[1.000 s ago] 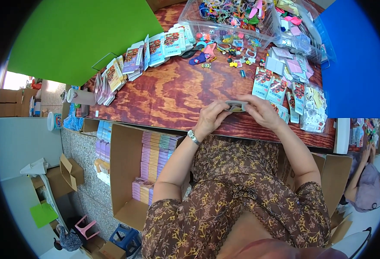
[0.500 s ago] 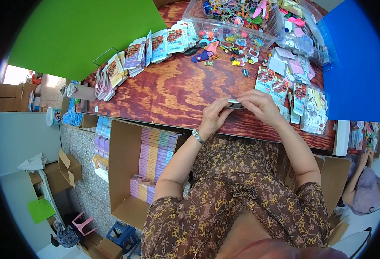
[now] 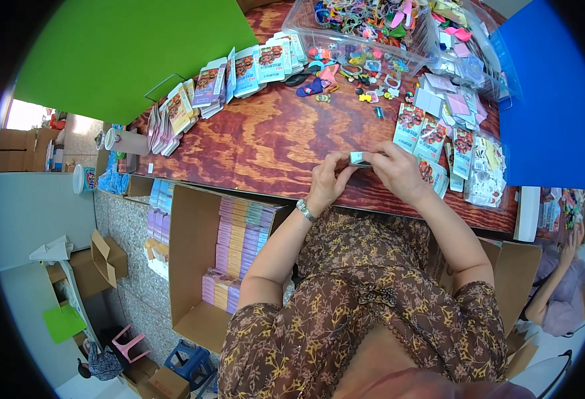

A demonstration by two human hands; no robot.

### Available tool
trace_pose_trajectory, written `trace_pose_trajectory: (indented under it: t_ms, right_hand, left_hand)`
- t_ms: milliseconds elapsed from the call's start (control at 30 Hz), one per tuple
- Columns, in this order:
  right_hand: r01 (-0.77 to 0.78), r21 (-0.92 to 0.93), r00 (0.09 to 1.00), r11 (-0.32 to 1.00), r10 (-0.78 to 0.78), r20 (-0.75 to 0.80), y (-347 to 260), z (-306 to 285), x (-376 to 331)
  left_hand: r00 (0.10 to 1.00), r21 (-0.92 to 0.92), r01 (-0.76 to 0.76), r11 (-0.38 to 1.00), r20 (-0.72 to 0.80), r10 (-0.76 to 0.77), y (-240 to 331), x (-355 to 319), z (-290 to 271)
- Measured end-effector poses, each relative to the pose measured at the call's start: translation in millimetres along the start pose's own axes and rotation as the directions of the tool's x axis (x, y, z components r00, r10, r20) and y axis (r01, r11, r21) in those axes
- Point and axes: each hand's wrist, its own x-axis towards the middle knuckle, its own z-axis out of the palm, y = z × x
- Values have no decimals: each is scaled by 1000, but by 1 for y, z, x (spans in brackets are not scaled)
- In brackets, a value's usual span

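Between my hands, near the table's front edge, is a small pale blue and white carton [image 3: 356,157] with one end turned upward. My left hand [image 3: 329,181] pinches its left side between thumb and fingers. The fingers of my right hand [image 3: 402,174] are closed at its right end, by the flaps; whether anything else is in them is hidden. Beside my right hand lie flat printed cartons in pale blue [image 3: 431,138]. Past them are a heap of small pink and grey cards [image 3: 439,100] and a clear bag of printed pieces [image 3: 485,174].
Rows of flat cartons [image 3: 244,70] fan along the left and back. Small toys [image 3: 314,87] lie before a clear plastic bin [image 3: 355,41] of colourful trinkets. Green [image 3: 133,53] and blue [image 3: 552,100] panels flank the table. An open cardboard box [image 3: 193,266] holds stacked packs. Another person [image 3: 562,292] sits at right.
The carton has tipped so its pale end faces up. My right hand has shifted slightly, its fingers more curled. At right, the other person's arm has risen.
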Motion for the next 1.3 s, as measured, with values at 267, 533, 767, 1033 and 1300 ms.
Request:
trace_pose_trajectory:
  t_ms: [267, 533, 767, 1033, 1300]
  right_hand:
    - [89, 117, 996, 989, -85, -41, 3, 2, -15]
    - [100, 8, 992, 995, -99, -75, 15, 18, -34]
    - [-138, 189, 990, 972, 142, -7, 16, 1, -28]
    - [79, -192, 995, 978, -89, -45, 18, 17, -33]
    - [-143, -251, 985, 957, 162, 56, 50, -24, -15]
  left_hand:
    - [999, -19, 20, 1000, 37, -19, 12, 3, -2]
    - [992, 126, -113, 986, 67, 105, 14, 4, 4]
    - [989, 119, -145, 982, 59, 139, 10, 6, 5]
    - [982, 140, -190, 972, 37, 187, 13, 11, 12]
    - [992, 351, -118, 929, 79, 96, 21, 31, -50]
